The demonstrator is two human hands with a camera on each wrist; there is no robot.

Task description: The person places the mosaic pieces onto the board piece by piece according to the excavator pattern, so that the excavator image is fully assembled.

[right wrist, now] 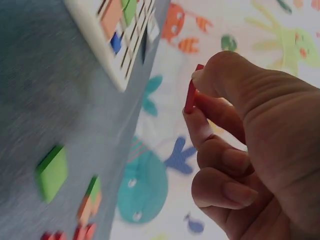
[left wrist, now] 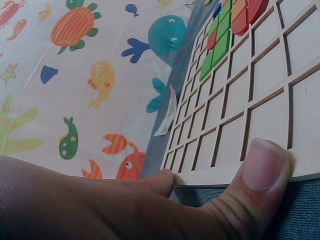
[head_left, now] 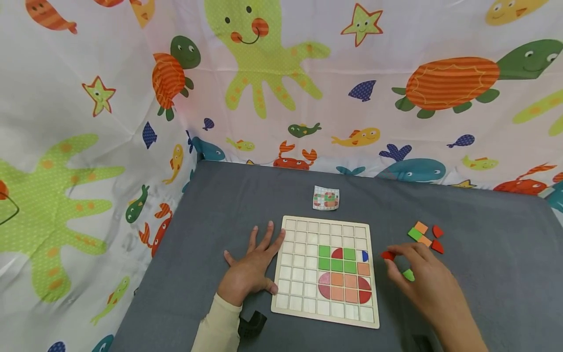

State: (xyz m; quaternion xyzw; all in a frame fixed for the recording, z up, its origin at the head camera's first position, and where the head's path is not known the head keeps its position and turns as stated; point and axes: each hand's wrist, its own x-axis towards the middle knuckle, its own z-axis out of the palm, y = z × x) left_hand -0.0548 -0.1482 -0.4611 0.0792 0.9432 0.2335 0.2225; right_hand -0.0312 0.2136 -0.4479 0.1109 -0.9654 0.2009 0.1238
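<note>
A wooden grid board [head_left: 303,303] lies on the grey cloth, with green, orange, red, pink and blue pieces set in cells on its right half. My left hand [head_left: 250,274] rests at the board's left edge, fingers spread; its thumb [left wrist: 262,167] touches the frame in the left wrist view. Just right of the board, my right hand [head_left: 424,281] pinches a small red piece [right wrist: 192,92] between thumb and index finger, held above the cloth. A green piece [head_left: 408,275] lies beneath that hand, partly hidden by it.
Beyond the right hand lie loose pieces: a green square [head_left: 415,234], orange squares [head_left: 421,228] and red rounded pieces [head_left: 437,231]. A small printed pattern card [head_left: 326,198] sits behind the board. A curtain with sea animals [head_left: 272,58] borders the back and left.
</note>
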